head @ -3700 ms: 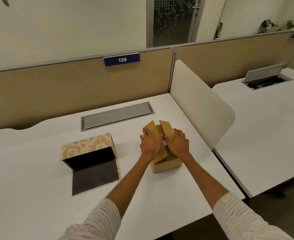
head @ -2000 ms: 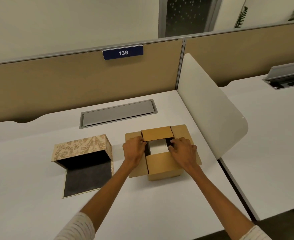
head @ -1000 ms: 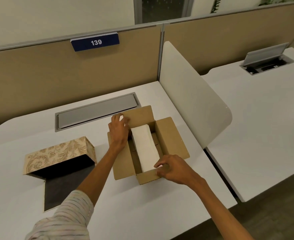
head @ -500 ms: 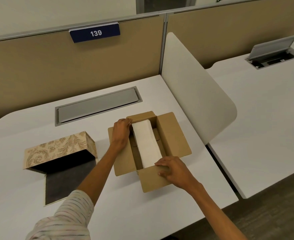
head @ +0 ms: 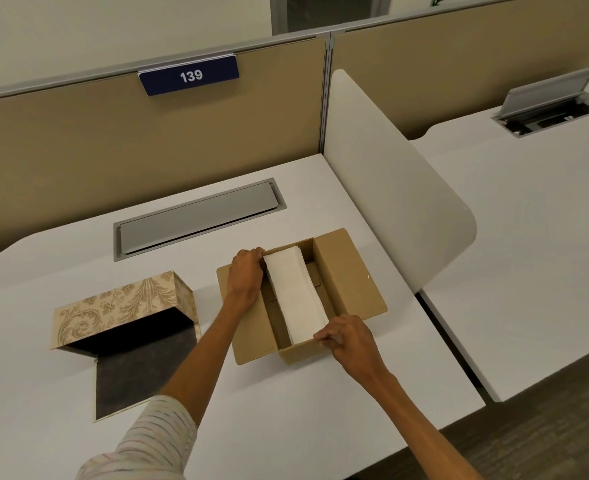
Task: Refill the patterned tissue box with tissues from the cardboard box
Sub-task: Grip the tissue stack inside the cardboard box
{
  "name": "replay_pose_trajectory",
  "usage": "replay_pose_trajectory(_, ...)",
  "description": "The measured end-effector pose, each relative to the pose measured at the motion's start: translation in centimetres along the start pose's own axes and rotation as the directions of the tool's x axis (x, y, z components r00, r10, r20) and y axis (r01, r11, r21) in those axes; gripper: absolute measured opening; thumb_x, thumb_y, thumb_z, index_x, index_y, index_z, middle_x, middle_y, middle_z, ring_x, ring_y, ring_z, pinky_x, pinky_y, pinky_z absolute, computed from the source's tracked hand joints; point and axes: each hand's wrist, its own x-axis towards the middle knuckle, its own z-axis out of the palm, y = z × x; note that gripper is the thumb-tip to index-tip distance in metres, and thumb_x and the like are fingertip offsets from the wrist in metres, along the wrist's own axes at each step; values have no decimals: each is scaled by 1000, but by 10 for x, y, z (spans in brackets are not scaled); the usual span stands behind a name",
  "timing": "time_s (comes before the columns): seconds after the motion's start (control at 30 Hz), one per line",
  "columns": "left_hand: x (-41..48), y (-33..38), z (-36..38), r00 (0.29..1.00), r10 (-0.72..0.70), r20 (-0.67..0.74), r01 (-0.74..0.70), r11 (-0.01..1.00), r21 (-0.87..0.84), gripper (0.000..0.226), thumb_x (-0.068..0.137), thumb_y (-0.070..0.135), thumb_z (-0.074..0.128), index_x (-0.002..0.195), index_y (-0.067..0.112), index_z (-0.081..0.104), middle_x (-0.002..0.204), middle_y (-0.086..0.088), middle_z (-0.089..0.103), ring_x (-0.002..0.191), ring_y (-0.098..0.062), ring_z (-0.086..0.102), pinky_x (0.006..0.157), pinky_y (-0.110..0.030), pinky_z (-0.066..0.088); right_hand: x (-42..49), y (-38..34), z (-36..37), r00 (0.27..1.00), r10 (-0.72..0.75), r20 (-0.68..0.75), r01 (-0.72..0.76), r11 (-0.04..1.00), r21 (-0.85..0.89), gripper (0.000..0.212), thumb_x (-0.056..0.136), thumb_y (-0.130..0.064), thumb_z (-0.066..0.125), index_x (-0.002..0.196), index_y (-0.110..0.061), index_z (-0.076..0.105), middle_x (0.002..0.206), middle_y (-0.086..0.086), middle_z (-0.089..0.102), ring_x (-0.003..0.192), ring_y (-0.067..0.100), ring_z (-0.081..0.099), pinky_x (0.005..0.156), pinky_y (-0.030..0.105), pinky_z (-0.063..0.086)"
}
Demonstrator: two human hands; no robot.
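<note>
Bracketing the tissues (head: 296,292) end to end, your left hand (head: 246,271) and right hand (head: 350,336) each have a curled grip, ready to lift them from the carton (head: 348,271).

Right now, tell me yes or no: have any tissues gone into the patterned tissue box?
No: the patterned tissue box lies open with a dark, bare interior, and the white tissue stack sits in the cardboard box.

left hand (head: 246,271) and right hand (head: 350,336) grip opposite ends of the white tissue stack (head: 296,292) inside the open cardboard box (head: 346,271); patterned tissue box (head: 119,304) lies open nearby.
</note>
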Motion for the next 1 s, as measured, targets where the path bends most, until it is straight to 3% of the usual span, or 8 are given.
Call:
replay_pose_trajectory(0.07,1,3,0,1000,0,1,0,1000,23,24,90,-12,45,89,-1,67,87,-20,69,81,-31,63,74,-39,55,2,-1,-1,1000,-3,-7,3,1000,29,17,79,-8,74,86,-22,79,82,-7,76,80,1,59,76,10,43)
replay_pose_trajectory(0.2,-1,4,0,1000,14,-28,-11,997,79,22,91,-9,48,91,2,67,91,-19,70,84,-30,64,78,-39,57,3,-1,-5,999,16,41,-18,999,49,18,81,-8,73,90,-23,78,88,-7,75,78,-4,57,75,5,44)
replay_pose_trajectory(0.3,-5,11,4,999,3,-53,4,991,135,19,95,2,52,107,4,66,112,-19,68,105,-33,62,94,-42,54,7,2,-12,984,56,166,-62,998,30,23,82,-10,69,99,-24,76,100,-9,73,80,-5,57,77,1,42)
replay_pose_trajectory(0.4,-15,22,10,992,-25,-126,31,999,43,26,97,12,54,121,7,64,137,-19,58,132,-36,49,111,-48,42,18,1,-21,958,69,277,-79,997,26,19,85,-19,68,102,-24,75,105,-8,73,91,1,63,91,17,51)
replay_pose_trajectory(0.47,-22,29,13,987,-64,-147,60,998,-32,29,99,20,50,123,10,64,144,-16,52,138,-33,42,114,-47,37,27,-1,-25,954,80,289,-87,996,11,18,87,-26,66,104,-25,74,109,-7,73,94,4,63,90,17,49)
replay_pose_trajectory(0.6,-32,37,18,986,-77,-150,60,992,-114,32,100,26,48,126,15,61,144,-11,51,138,-27,43,112,-40,40,43,-9,-28,972,113,208,-130,989,71,25,87,-32,67,112,-27,69,114,-6,71,94,4,62,85,14,47)
replay_pose_trajectory(0.8,-40,47,19,982,-131,-139,93,963,-253,35,100,24,46,131,9,51,120,-13,67,109,-29,65,93,-37,54,60,-19,-17,969,218,114,-226,972,66,48,87,-37,66,130,-20,53,131,2,59,114,19,59,89,24,43)
replay_pose_trajectory(1.0,-35,57,36,960,-270,72,279,925,-258,65,97,24,54,146,-6,23,147,-23,41,132,-36,47,109,-43,44,69,-17,9,900,357,251,-364,931,-18,64,89,-45,59,138,-12,35,139,11,48,125,28,50,99,35,45)
